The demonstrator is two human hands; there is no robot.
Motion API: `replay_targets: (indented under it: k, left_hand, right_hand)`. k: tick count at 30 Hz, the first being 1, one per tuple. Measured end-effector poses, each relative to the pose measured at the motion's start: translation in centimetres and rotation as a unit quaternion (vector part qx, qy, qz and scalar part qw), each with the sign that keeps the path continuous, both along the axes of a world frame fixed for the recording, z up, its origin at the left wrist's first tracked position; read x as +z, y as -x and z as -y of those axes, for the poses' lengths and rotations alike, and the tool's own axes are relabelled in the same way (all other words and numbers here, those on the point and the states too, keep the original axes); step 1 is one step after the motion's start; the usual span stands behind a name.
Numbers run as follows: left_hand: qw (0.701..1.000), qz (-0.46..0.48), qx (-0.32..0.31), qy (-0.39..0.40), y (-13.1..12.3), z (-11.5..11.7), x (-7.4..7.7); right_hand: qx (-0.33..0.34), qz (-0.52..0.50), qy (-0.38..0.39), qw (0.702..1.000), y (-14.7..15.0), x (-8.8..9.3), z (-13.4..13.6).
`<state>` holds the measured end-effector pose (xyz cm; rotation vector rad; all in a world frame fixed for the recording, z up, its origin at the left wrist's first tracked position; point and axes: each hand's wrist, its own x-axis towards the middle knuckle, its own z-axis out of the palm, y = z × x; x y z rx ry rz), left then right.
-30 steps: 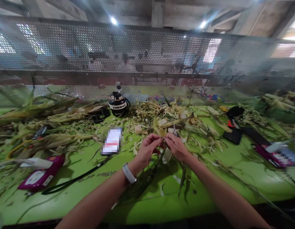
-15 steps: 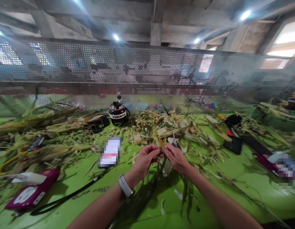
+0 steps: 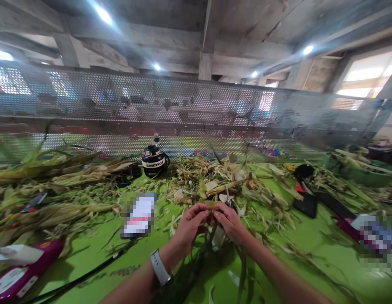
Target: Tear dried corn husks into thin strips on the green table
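My left hand and my right hand meet over the green table, fingertips pinched together on a small yellowish husk piece. Long green leaves hang down from between the hands onto the table. A thin metal blade sticks up just behind my right hand. A white watch sits on my left wrist. A heap of corn husks lies right behind both hands.
A phone lies left of my hands, with a black cord trailing from it. A black jug stands at the back by the perforated metal screen. Husk piles lie left, a purple device near left, black tools right.
The camera has tilted upward, so the table and hands sit lower in view. My hands keep pinching the husk piece together, closing a little tighter around it.
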<state>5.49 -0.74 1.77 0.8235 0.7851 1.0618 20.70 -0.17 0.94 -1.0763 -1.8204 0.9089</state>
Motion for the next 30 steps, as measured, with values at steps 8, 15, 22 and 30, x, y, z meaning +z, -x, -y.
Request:
replay_targets:
  k: [8,15,22,30]
  left_hand:
    - [0.998,0.025,-0.031,0.044,0.1,-0.2,0.2]
    - [0.997,-0.01,-0.037,0.07,0.3,-1.0,0.5]
    - [0.995,-0.012,-0.061,0.081,0.6,-1.6,-0.1]
    - [0.996,-0.058,-0.058,0.041,2.3,-0.7,0.0]
  right_hand:
    - [-0.018,0.067,-0.053,0.996,0.0,-0.2,-0.3]
    - [-0.022,0.086,-0.065,0.994,-0.2,-0.2,-0.8]
    - [-0.023,0.133,-0.058,0.989,0.0,0.0,-1.0]
    - [0.027,0.15,-0.048,0.987,0.6,-0.1,-0.6]
